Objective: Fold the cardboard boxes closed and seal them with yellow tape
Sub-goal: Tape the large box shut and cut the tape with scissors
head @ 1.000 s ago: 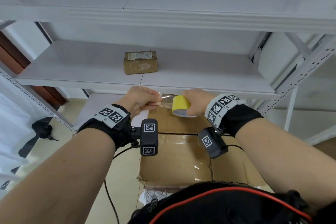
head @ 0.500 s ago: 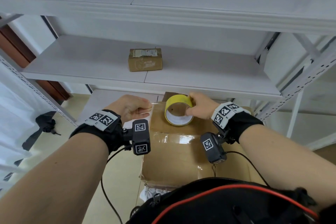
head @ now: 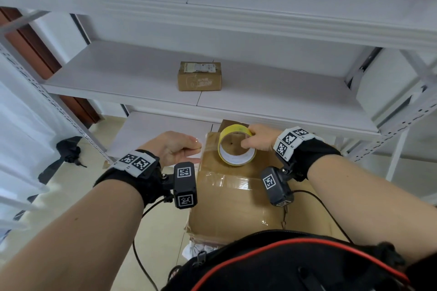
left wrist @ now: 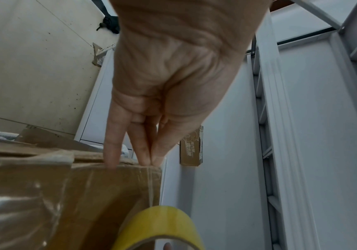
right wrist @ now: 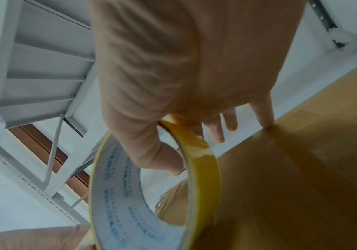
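A large cardboard box (head: 231,208) with its flaps folded shut stands right in front of me, old clear tape across its top. The yellow tape roll (head: 233,130) stands tilted on the box's far end. My right hand (head: 248,142) grips it, thumb inside the core and fingers outside (right wrist: 186,152). My left hand (head: 198,146) is at the box's far left edge. There its thumb and fingertips (left wrist: 149,162) pinch the pulled-out tape end against the cardboard (left wrist: 45,194). A thin strip runs from them down to the roll (left wrist: 158,223).
White metal shelving (head: 142,78) rises just beyond the box, its middle shelf edge close above the roll. A small taped cardboard box (head: 199,75) sits on that shelf. A black object (head: 68,149) lies on the floor at left. Wrist-camera cables hang over the box.
Both hands have come down from in front of the shelf edge. The roll now rests on the box top, and my left hand has brought the tape end to the box's left edge.
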The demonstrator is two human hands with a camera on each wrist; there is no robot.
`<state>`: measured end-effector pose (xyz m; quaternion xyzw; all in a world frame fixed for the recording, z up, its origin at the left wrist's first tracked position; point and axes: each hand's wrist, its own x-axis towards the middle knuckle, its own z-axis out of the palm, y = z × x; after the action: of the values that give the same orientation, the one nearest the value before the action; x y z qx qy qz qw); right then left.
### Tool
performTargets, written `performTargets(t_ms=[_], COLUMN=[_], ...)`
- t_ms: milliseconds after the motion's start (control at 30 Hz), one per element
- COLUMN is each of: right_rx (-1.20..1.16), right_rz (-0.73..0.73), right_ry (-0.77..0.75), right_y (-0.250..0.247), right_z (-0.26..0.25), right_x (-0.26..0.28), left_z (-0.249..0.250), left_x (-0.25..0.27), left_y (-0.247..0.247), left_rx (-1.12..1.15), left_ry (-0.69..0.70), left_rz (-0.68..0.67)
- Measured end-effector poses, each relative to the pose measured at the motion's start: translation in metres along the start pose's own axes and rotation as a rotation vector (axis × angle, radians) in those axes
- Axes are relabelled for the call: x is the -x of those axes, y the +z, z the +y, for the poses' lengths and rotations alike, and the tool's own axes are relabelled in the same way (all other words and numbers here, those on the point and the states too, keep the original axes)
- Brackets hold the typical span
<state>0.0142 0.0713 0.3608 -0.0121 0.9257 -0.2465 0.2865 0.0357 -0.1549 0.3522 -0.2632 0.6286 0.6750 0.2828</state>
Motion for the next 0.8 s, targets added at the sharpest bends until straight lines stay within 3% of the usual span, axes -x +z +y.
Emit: performTargets(t_ms=[367,800], right_rx=[-0.06,-0.205], right_rz=[-0.046,-0.006], right_ry=[0.089,0.164], right_y=[-0.001,0.002], right_z=[-0.006,-0.013], right_x=[-0.013,-0.013], left_z=[-0.017,-0.021], left_x=[-0.006,-0.011], left_y=[-0.005,-0.003], left_rx=[0.024,0.006], left_ry=[-0.045,-0.089], left_rz=[-0.074,-0.058])
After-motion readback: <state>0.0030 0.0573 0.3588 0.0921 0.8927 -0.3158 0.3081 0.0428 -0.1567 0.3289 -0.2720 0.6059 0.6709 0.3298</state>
